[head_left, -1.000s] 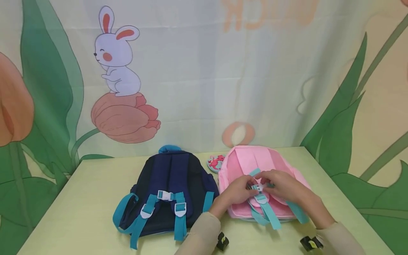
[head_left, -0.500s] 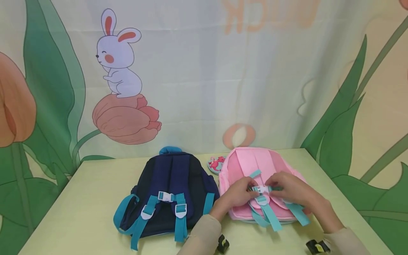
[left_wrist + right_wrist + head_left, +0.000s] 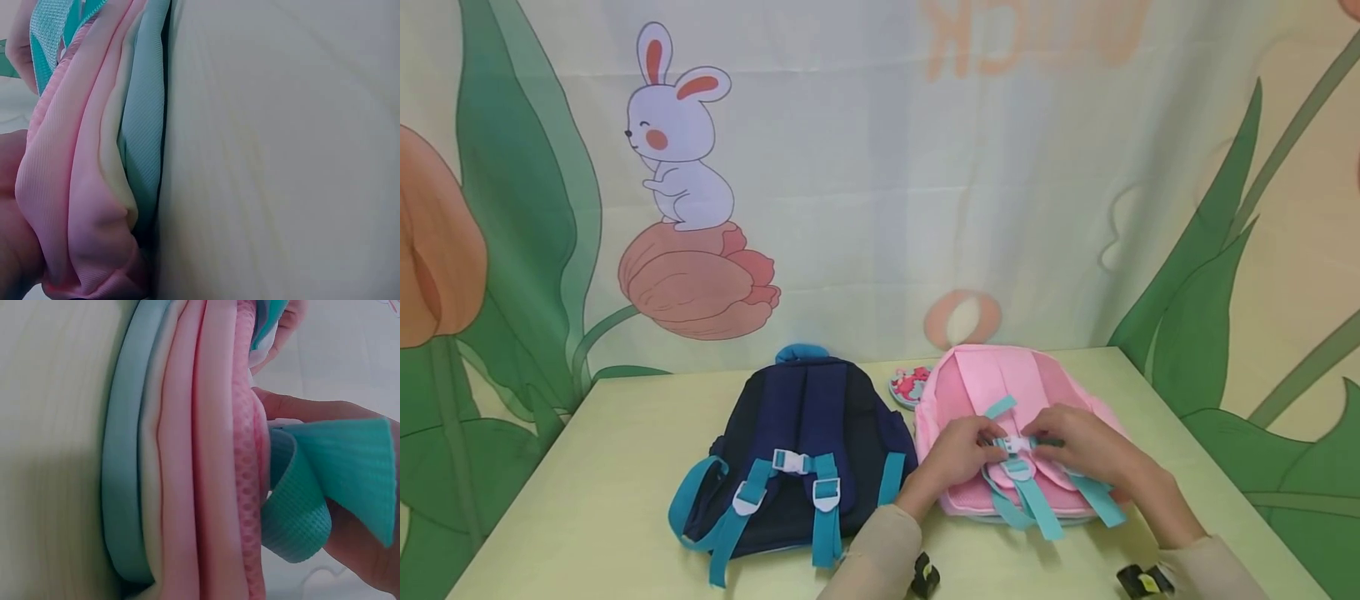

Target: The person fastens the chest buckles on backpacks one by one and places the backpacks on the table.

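Note:
A pink backpack (image 3: pixel 958 400) lies on the table with its straps upward. Over its middle, a white side-release buckle (image 3: pixel 1017 445) on teal webbing sits between both hands, its halves appearing joined. My left hand (image 3: pixel 958 454) pinches the buckle's left end with thumb and fingers. From the other side, my right hand (image 3: pixel 1082 442) pinches its right end and the webbing. In the right wrist view, a loose teal strap (image 3: pixel 350 469) hangs in front of the right hand. Along the left edge of the left wrist view, part of the left hand (image 3: pixel 15 237) shows beside the backpack.
To the left lies a navy backpack (image 3: pixel 782 417) with teal straps and a fastened white buckle (image 3: pixel 790 462). A round red-and-teal piece (image 3: pixel 910 386) lies behind, between the two bags. The pale yellow table (image 3: pixel 602 467) meets a printed curtain (image 3: pixel 850 208) at the back.
The right hand has shifted slightly right along the buckle, which now shows more between the hands. Over the last half second, both hands have barely moved.

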A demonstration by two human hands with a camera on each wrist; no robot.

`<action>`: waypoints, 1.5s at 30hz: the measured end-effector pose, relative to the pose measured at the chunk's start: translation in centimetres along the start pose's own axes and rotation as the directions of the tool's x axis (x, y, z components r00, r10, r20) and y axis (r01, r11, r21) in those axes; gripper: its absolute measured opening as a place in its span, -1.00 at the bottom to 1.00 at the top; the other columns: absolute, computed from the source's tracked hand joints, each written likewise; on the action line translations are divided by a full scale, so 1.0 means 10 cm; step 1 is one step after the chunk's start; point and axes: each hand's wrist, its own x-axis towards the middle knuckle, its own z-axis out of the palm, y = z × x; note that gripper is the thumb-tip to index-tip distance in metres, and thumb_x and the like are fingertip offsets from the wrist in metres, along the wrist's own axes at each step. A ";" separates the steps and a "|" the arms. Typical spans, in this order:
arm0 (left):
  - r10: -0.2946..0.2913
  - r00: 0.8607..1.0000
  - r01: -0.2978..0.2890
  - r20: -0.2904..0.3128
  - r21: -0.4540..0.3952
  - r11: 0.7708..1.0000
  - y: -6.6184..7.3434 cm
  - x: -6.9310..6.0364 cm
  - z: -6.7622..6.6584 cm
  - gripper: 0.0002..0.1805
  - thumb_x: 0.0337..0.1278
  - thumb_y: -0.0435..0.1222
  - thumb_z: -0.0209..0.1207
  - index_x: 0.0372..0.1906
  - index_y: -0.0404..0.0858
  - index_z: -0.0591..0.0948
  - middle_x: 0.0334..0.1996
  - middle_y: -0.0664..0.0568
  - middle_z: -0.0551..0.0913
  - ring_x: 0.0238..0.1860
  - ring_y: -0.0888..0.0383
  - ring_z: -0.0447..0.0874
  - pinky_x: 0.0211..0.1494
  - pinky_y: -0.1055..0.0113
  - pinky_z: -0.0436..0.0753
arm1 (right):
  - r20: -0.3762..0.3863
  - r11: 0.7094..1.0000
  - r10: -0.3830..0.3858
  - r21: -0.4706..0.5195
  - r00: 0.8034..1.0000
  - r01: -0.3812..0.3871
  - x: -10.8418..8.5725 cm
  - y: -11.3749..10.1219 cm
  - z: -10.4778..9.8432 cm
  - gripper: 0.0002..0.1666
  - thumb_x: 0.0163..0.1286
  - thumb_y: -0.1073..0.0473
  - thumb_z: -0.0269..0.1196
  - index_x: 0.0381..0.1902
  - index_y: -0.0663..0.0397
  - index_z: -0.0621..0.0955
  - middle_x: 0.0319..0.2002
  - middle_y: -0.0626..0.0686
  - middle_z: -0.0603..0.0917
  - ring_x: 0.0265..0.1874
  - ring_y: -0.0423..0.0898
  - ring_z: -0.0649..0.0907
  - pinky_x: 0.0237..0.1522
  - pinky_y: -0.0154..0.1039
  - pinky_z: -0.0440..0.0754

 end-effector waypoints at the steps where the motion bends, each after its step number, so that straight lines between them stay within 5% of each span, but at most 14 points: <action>1: 0.001 1.000 -0.001 -0.001 0.002 1.000 0.00 0.00 0.00 -0.77 0.17 -0.23 0.36 -0.06 -0.12 0.73 -0.34 0.20 0.65 -0.35 0.35 0.49 -0.22 0.52 0.50 | 0.000 1.000 -0.003 -0.001 1.000 0.003 0.00 0.00 0.00 -0.73 0.26 0.25 0.39 -0.07 0.08 0.73 -0.15 -0.09 0.74 -0.13 -0.12 0.69 -0.07 -0.16 0.67; 13: 0.035 0.999 -0.036 0.025 0.013 0.999 0.02 0.00 0.01 -0.70 0.23 -0.25 0.31 0.06 -0.12 0.72 -0.29 0.20 0.70 -0.33 0.37 0.53 -0.22 0.54 0.53 | 0.027 1.000 -0.024 -0.018 0.999 0.025 0.01 -0.01 -0.04 -0.73 0.29 0.23 0.37 -0.04 0.02 0.73 -0.12 -0.11 0.74 -0.10 -0.13 0.68 -0.04 -0.13 0.66; 34: 0.015 1.000 -0.016 0.023 0.014 1.000 0.11 -0.01 -0.03 -0.65 0.24 -0.23 0.31 0.13 -0.13 0.69 -0.24 0.18 0.71 -0.33 0.35 0.54 -0.24 0.54 0.54 | 0.024 0.999 -0.022 0.035 0.999 0.021 0.03 0.00 -0.04 -0.73 0.29 0.25 0.36 -0.03 0.02 0.72 -0.10 -0.11 0.73 -0.08 -0.13 0.68 -0.02 -0.13 0.66; 45: 0.038 0.998 -0.041 0.041 0.070 0.997 0.23 -0.10 -0.20 -0.65 0.29 -0.18 0.25 0.13 -0.15 0.67 -0.09 0.12 0.71 -0.22 0.34 0.61 -0.18 0.51 0.59 | -0.044 0.997 -0.054 0.053 0.998 0.057 -0.03 0.00 -0.05 -0.73 0.32 0.24 0.33 -0.02 -0.03 0.70 -0.07 -0.17 0.70 -0.01 -0.09 0.67 0.03 -0.10 0.65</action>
